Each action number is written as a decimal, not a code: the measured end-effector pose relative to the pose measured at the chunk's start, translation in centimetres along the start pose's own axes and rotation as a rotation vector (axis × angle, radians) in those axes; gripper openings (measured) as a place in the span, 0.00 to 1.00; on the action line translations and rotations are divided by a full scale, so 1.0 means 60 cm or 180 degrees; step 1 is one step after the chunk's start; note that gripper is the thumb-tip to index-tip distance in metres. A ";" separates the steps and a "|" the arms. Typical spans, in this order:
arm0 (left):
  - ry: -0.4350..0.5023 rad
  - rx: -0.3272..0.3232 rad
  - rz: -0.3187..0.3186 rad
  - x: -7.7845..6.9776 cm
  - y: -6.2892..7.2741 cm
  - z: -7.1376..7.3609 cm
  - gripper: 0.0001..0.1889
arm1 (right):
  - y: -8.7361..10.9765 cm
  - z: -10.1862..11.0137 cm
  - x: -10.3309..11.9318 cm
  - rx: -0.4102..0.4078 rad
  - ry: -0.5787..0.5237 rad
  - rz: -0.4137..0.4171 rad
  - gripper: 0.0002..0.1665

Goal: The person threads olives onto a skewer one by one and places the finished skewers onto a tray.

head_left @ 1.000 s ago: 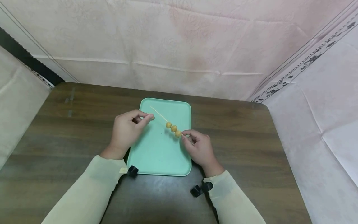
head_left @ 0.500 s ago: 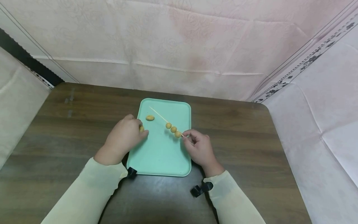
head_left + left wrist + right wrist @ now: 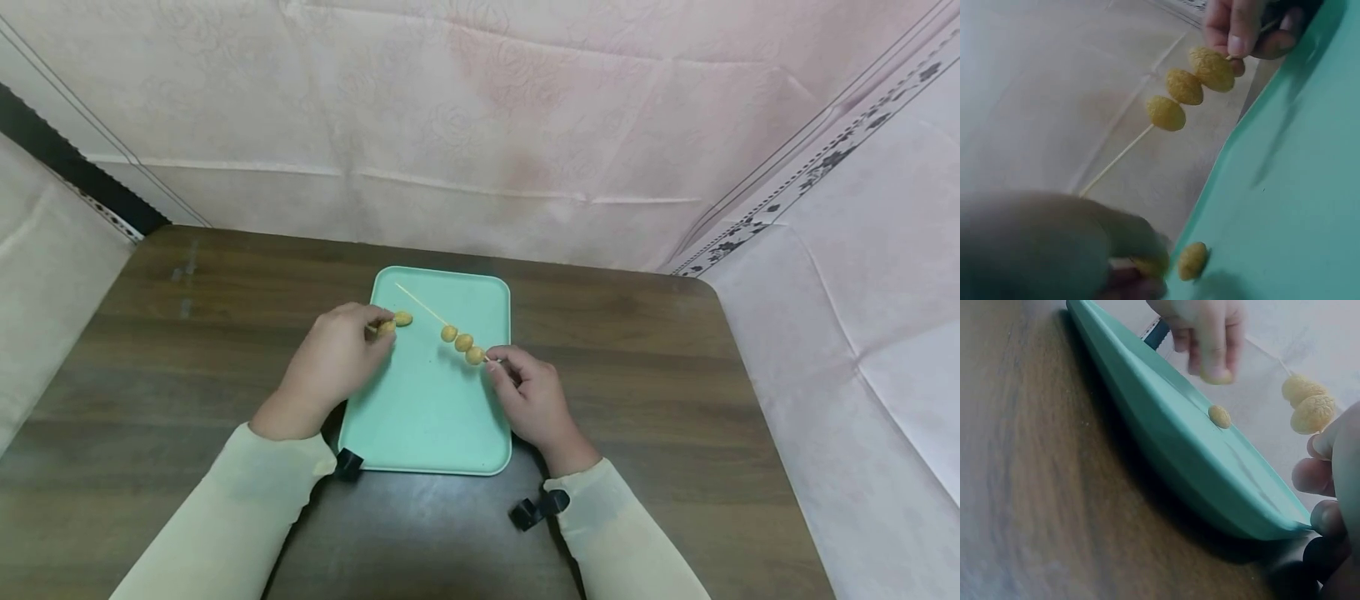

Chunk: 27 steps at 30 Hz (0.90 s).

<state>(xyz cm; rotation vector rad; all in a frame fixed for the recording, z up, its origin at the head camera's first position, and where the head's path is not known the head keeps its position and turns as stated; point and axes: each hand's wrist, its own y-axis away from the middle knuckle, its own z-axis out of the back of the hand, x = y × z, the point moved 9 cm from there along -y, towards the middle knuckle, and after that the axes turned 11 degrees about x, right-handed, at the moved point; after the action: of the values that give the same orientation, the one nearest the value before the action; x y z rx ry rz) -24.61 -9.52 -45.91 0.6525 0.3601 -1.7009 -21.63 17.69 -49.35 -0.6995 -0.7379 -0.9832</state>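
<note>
My right hand (image 3: 528,396) pinches the lower end of a thin wooden skewer (image 3: 422,303). Three wrinkled, golden-yellow food balls (image 3: 464,342) are threaded on it close to those fingers; the bare tip points up and left, above the tray. At the tray's left side, my left hand (image 3: 330,358) holds another golden-yellow food ball (image 3: 386,327) between thumb and fingers, mostly covered by them. Just beyond its fingertips a loose food ball (image 3: 1193,260) lies on the green tray (image 3: 427,417). The left hand is blurred in the left wrist view.
The tray rests on a dark wooden table (image 3: 187,375), its raised rim running all around. Pale patterned cloth (image 3: 450,125) hangs behind the table and at both sides. A small black device (image 3: 540,510) is strapped at the right wrist.
My left hand left the loose ball, drew back toward the tray's left edge, then came up again with a ball in its fingers. The right hand and skewer stay nearly still.
</note>
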 end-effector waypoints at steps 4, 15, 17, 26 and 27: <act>0.0613 -0.0255 -0.0047 0.021 -0.008 0.007 0.17 | 0.000 -0.001 0.002 0.0017 -0.0016 -0.0003 0.08; 0.1941 -0.0662 -0.0007 0.057 -0.011 0.015 0.26 | -0.001 -0.001 0.002 0.0011 -0.0010 0.0029 0.06; 0.2114 -0.0703 -0.0023 0.059 -0.011 0.014 0.26 | -0.001 -0.001 0.003 0.0014 -0.0005 0.0042 0.06; 0.2558 -0.0892 -0.0128 0.060 -0.009 0.012 0.23 | 0.000 -0.002 0.004 0.0053 -0.0009 0.0016 0.07; 0.2553 -0.0943 -0.0156 0.060 -0.007 0.014 0.23 | 0.000 -0.002 0.004 0.0060 -0.0006 0.0016 0.07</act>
<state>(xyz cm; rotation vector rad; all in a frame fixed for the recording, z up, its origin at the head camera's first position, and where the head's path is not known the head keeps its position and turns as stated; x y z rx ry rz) -25.68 -12.73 -47.45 1.0882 1.1721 -1.3249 -21.52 17.48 -49.21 -0.6857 -0.7458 -0.9699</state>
